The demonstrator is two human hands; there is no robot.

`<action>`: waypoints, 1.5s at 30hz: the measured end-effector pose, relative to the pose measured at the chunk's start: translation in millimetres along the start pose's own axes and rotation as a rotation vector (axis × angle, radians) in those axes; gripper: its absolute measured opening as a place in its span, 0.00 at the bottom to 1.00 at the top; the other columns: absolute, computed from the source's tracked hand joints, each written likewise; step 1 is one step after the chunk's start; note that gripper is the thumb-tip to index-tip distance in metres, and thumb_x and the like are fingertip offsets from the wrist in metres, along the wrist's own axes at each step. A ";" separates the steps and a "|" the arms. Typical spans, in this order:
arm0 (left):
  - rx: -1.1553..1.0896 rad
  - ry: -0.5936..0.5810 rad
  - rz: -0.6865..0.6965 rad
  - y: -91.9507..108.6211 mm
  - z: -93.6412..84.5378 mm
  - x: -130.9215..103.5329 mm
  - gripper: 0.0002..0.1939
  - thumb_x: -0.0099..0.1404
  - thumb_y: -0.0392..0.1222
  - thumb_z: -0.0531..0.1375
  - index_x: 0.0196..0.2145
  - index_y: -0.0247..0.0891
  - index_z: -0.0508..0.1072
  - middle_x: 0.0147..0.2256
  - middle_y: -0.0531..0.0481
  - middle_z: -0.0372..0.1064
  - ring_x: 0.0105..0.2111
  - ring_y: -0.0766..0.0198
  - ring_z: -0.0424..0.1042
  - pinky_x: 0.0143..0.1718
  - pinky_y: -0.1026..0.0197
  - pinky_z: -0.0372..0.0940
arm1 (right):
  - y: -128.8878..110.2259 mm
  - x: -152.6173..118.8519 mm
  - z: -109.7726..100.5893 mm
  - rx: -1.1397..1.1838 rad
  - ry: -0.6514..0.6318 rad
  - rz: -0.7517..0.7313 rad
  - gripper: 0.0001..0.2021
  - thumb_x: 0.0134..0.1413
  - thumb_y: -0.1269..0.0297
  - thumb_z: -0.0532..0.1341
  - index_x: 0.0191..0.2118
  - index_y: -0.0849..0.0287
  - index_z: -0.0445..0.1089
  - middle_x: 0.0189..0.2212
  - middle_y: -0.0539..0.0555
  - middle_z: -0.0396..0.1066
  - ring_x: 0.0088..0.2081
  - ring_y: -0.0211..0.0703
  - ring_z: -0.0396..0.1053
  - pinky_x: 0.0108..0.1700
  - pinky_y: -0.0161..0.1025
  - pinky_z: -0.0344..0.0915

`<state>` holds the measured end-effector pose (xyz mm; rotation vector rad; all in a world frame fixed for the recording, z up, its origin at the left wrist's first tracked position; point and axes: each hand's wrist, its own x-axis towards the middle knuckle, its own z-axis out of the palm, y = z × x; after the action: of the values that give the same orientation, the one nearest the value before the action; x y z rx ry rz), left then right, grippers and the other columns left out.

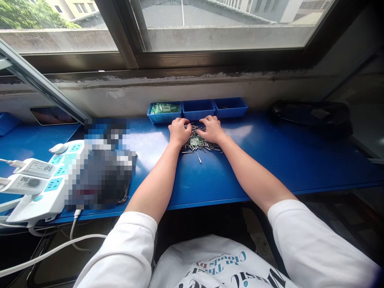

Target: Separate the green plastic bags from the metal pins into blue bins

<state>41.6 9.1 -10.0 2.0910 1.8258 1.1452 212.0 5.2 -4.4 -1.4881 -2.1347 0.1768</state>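
Observation:
A loose pile of thin metal pieces lies on the blue table, with small green items in its middle. My left hand rests at the pile's left side, fingers curved and apart from the thumb. At the right side of the pile is my right hand, its fingers also bent and spread over the pieces. I make out nothing held in either hand. One metal piece lies apart, nearer the front edge. Behind the hands stand three joined blue bins; the left bin holds green items.
The middle bin and the right bin, with a few thin pieces, stand by the wall. A white power strip with plugs and cables lies left, beside a blurred dark object. A black case sits back right; a phone leans back left.

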 end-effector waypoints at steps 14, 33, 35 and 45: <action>0.059 -0.110 0.030 -6.7 6.6 2.0 0.10 0.59 0.42 0.58 0.34 0.43 0.79 0.39 0.42 0.76 0.46 0.45 0.70 0.48 0.43 0.61 | 1.0 -0.2 1.0 0.108 -0.091 -0.040 0.10 0.53 0.60 0.63 0.39 0.56 0.78 0.42 0.58 0.73 0.49 0.54 0.64 0.53 0.52 0.57; -0.132 -0.093 0.199 8.4 -7.2 -5.9 0.08 0.63 0.41 0.59 0.38 0.44 0.78 0.40 0.49 0.78 0.46 0.55 0.72 0.52 0.49 0.55 | 5.9 3.0 -5.3 0.307 0.027 -0.138 0.14 0.58 0.57 0.58 0.32 0.58 0.79 0.33 0.55 0.77 0.37 0.44 0.67 0.46 0.41 0.62; -0.144 -0.092 0.229 8.4 -7.3 -6.7 0.07 0.63 0.42 0.59 0.36 0.43 0.78 0.39 0.49 0.78 0.44 0.56 0.73 0.52 0.50 0.55 | 4.1 2.8 -6.8 0.322 0.031 -0.108 0.17 0.60 0.55 0.56 0.29 0.58 0.77 0.30 0.54 0.76 0.36 0.44 0.66 0.43 0.40 0.61; -0.122 -0.075 0.246 3.5 -2.9 -3.5 0.07 0.65 0.42 0.58 0.36 0.42 0.77 0.38 0.49 0.78 0.41 0.58 0.74 0.50 0.53 0.55 | -0.7 2.1 -9.1 0.458 0.042 -0.046 0.32 0.58 0.36 0.50 0.18 0.59 0.67 0.19 0.52 0.70 0.28 0.40 0.66 0.37 0.39 0.61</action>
<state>42.7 4.1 -7.5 2.2995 1.4580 1.1793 215.3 5.2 4.4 -1.1621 -1.9256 0.5702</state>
